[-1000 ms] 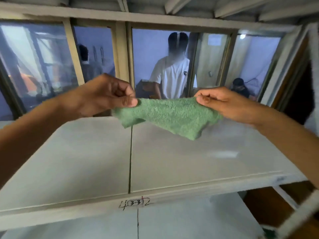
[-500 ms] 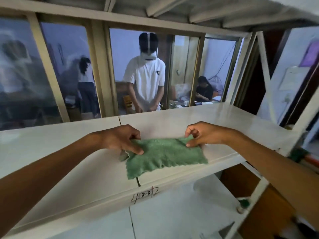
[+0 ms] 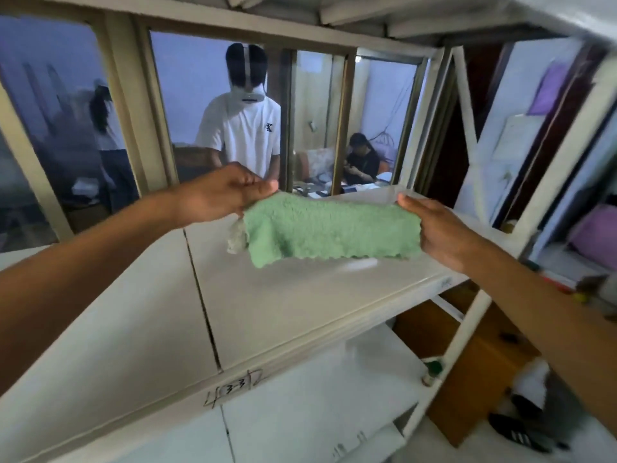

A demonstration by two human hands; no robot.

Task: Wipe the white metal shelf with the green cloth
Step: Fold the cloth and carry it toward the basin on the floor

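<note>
The green cloth (image 3: 329,230) hangs stretched between both hands, held just above the white metal shelf (image 3: 140,315). My left hand (image 3: 220,193) pinches its left top corner. My right hand (image 3: 440,228) grips its right edge. The cloth's lower scalloped hem hangs free a little above the shelf board. A pale tag or corner dangles at the cloth's left side. The shelf board is made of two panels with a dark seam, and its front lip bears a handwritten mark "3-3".
A lower shelf board (image 3: 300,406) lies beneath. A white upright post (image 3: 460,332) stands at the right front corner. Behind the shelf is a window frame (image 3: 133,128), with a person in a white shirt (image 3: 243,128) beyond. A wooden cabinet (image 3: 467,359) sits at right.
Half a second ago the cloth lay flat on the shelf near the front edge; both hands have lifted it off the board and pulled it wider. The view swung slightly.
</note>
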